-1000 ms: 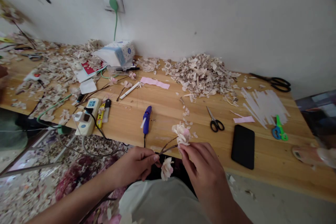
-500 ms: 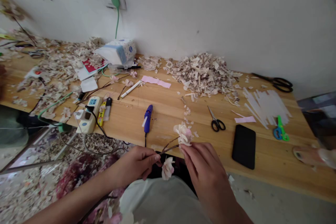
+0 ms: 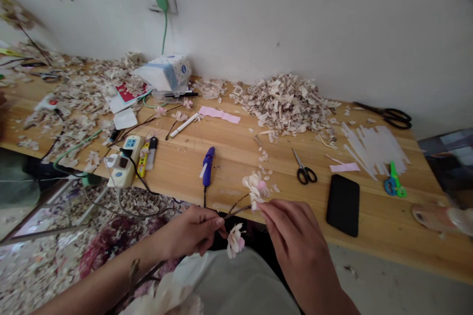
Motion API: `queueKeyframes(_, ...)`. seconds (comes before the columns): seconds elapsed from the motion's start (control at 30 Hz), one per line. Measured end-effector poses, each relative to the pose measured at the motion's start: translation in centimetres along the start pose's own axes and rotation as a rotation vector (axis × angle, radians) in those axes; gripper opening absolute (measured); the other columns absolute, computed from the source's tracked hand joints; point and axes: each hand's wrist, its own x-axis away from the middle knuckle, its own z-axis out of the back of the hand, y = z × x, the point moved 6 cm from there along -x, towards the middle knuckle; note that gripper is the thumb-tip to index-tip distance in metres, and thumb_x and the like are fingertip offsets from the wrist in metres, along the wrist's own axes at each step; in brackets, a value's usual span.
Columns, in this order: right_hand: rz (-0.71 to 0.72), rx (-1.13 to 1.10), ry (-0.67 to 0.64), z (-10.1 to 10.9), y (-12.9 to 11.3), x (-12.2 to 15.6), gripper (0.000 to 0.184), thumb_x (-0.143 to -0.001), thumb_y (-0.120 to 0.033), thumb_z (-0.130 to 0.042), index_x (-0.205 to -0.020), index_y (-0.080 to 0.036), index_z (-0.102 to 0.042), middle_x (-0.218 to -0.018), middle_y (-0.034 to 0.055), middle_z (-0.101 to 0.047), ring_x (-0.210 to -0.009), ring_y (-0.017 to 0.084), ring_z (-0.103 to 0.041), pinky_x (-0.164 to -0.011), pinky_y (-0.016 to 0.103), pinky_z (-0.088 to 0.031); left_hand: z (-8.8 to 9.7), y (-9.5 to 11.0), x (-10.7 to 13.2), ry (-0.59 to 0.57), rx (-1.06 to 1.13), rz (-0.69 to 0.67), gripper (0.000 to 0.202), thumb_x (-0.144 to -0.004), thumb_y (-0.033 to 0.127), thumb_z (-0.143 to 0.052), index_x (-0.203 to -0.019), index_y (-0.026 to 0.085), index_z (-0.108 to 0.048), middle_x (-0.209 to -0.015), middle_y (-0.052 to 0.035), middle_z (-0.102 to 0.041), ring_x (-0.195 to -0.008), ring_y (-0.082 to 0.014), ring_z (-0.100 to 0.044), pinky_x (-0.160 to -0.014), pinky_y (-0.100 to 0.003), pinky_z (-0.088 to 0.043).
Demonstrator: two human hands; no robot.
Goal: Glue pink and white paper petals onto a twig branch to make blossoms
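Note:
My left hand (image 3: pixel 197 230) is closed around a thin brown branch (image 3: pixel 239 210) that forks toward the right. A pale cream and pink artificial flower (image 3: pixel 254 188) tops the branch, and a second flower (image 3: pixel 235 241) hangs just below, beside my left fingertips. With thumb and fingers pinched together, my right hand (image 3: pixel 301 236) holds a petal at the lower right edge of the upper flower. Larger whitish blossoms (image 3: pixel 166 298) on the branch lie low in front of my body, partly cut off by the frame.
On the wooden table (image 3: pixel 236 150) lie a blue glue gun (image 3: pixel 208 167), black-handled scissors (image 3: pixel 306 173), a black phone (image 3: pixel 343 204) and a heap of petals (image 3: pixel 291 103). A power strip (image 3: pixel 127 162) with cables sits at the left edge. White strips (image 3: pixel 375 150) lie right.
The upper flower has shifted slightly left and turned, and the lower flower has tilted. My right hand has moved a little right. More of the large blossoms shows at the bottom.

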Motion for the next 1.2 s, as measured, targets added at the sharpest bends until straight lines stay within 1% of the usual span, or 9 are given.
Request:
queueKeyframes(0.07, 0.007, -0.006, -0.012, -0.27, 0.08, 0.15, 0.025, -0.095, -0.006, -0.056, -0.117, -0.015, -0.063, -0.100, 0.0090, -0.062, -0.093, 0.020, -0.055, -0.082, 0.035, -0.049, -0.07, -0.21, -0.03, -0.004, 0.003, 0.000, 0.055, -0.093, 0.065, -0.044, -0.092, 0.014, -0.067, -0.047, 0.0078, -0.050, -0.038, -0.0061, -0.030, -0.040, -0.021, -0.023)
queueKeyframes(0.17, -0.008, -0.018, -0.007, -0.56, 0.23, 0.23, 0.020, -0.096, -0.010, -0.058, -0.114, -0.016, -0.063, -0.099, 0.0090, -0.062, -0.093, 0.021, -0.055, -0.081, 0.036, -0.049, -0.30, -0.33, -0.09, -0.015, -0.005, -0.011, 0.055, -0.094, 0.063, -0.044, -0.093, 0.014, -0.068, -0.047, 0.0078, -0.050, -0.037, -0.0061, -0.030, -0.040, -0.021, -0.023)
queueKeyframes(0.3, -0.025, -0.020, 0.013, -0.55, 0.26, 0.21, 0.013, -0.095, -0.012, -0.059, -0.108, -0.017, -0.062, -0.099, 0.0082, -0.063, -0.092, 0.022, -0.056, -0.083, 0.038, -0.048, -0.40, -0.40, -0.23, -0.015, -0.007, 0.001, 0.054, -0.093, 0.063, -0.044, -0.093, 0.014, -0.068, -0.046, 0.0083, -0.050, -0.036, -0.0060, -0.031, -0.039, -0.021, -0.023)
queueKeyframes(0.43, -0.031, -0.014, 0.017, -0.46, 0.24, 0.33, 0.014, -0.094, -0.015, -0.063, -0.107, -0.016, -0.061, -0.100, 0.0087, -0.064, -0.094, 0.022, -0.055, -0.084, 0.038, -0.048, -0.44, -0.24, -0.23, -0.013, -0.003, 0.004, 0.054, -0.093, 0.063, -0.045, -0.093, 0.014, -0.068, -0.047, 0.0084, -0.050, -0.036, -0.0058, -0.029, -0.038, -0.021, -0.021)
queueKeyframes(0.53, -0.036, -0.009, 0.011, -0.54, 0.32, 0.47, 0.013, -0.094, -0.015, -0.062, -0.108, -0.015, -0.062, -0.101, 0.0089, -0.064, -0.095, 0.022, -0.055, -0.085, 0.037, -0.047, -0.48, -0.11, -0.14, -0.008, -0.019, -0.010, 0.054, -0.094, 0.062, -0.044, -0.093, 0.014, -0.069, -0.046, 0.0081, -0.050, -0.036, -0.0060, -0.029, -0.039, -0.021, -0.021)
queueKeyframes(0.7, -0.038, -0.021, 0.009, -0.62, 0.45, 0.58, 0.013, -0.095, -0.013, -0.061, -0.107, -0.015, -0.063, -0.100, 0.0081, -0.064, -0.095, 0.022, -0.055, -0.085, 0.036, -0.047, -0.46, -0.34, -0.12, -0.002, -0.034, 0.010, 0.055, -0.093, 0.063, -0.044, -0.093, 0.014, -0.068, -0.047, 0.0078, -0.050, -0.037, -0.0064, -0.030, -0.040, -0.022, -0.022)
queueKeyframes(0.93, -0.034, -0.031, 0.009, -0.64, 0.79, 0.84, 0.024, -0.097, -0.007, -0.049, -0.115, -0.017, -0.063, -0.103, 0.0083, -0.065, -0.098, 0.021, -0.056, -0.084, 0.035, -0.050, -0.39, -0.23, -0.37, 0.000, -0.039, -0.004, 0.054, -0.094, 0.062, -0.043, -0.093, 0.014, -0.068, -0.046, 0.0078, -0.049, -0.037, -0.0066, -0.031, -0.041, -0.022, -0.022)
queueKeyframes(1.1, -0.051, -0.033, 0.003, -0.86, 0.87, 0.81, 0.025, -0.097, -0.009, -0.050, -0.115, -0.020, -0.063, -0.103, 0.0076, -0.066, -0.097, 0.022, -0.058, -0.083, 0.036, -0.052, -0.48, -0.36, -0.29, -0.002, -0.029, -0.012, 0.054, -0.094, 0.062, -0.044, -0.092, 0.014, -0.068, -0.046, 0.0077, -0.049, -0.037, -0.0063, -0.030, -0.041, -0.022, -0.022)
queueKeyframes(1.2, -0.063, -0.064, 0.019, -0.51, 0.82, 0.89, 0.027, -0.097, -0.008, -0.050, -0.117, -0.021, -0.062, -0.104, 0.0075, -0.065, -0.096, 0.021, -0.059, -0.085, 0.035, -0.051, -0.30, -0.40, -0.22, -0.003, 0.005, -0.008, 0.054, -0.093, 0.064, -0.045, -0.092, 0.014, -0.068, -0.046, 0.0076, -0.049, -0.037, -0.0059, -0.030, -0.040, -0.021, -0.022)
